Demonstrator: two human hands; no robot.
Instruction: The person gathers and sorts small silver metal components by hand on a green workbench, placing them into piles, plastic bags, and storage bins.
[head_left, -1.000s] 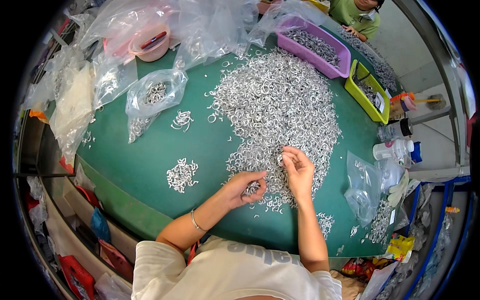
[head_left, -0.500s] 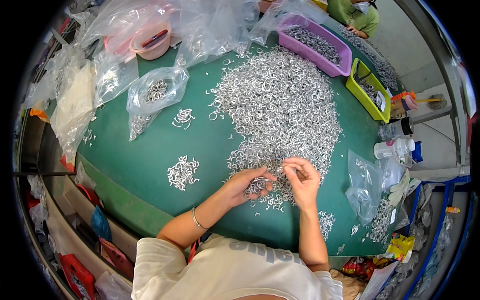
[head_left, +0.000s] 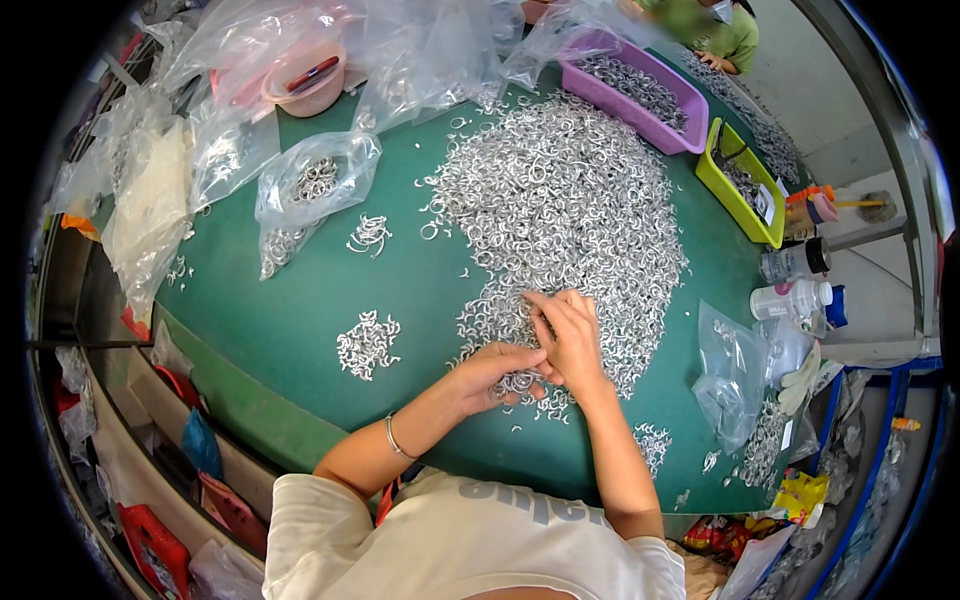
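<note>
Left hand point(head_left: 485, 378): fingers curled around a cluster of small, silver-coloured, ring-shaped metal pieces point(head_left: 517, 382). Right hand point(head_left: 572, 345): fingers bent, next to the left fingertips; whether it grips a piece cannot be determined. A large heap of silver-coloured metal pieces point(head_left: 570, 210) extends beyond both on the flat green table point(head_left: 280, 320). A purple rectangular plastic tray point(head_left: 688, 143) stands at its far right.
</note>
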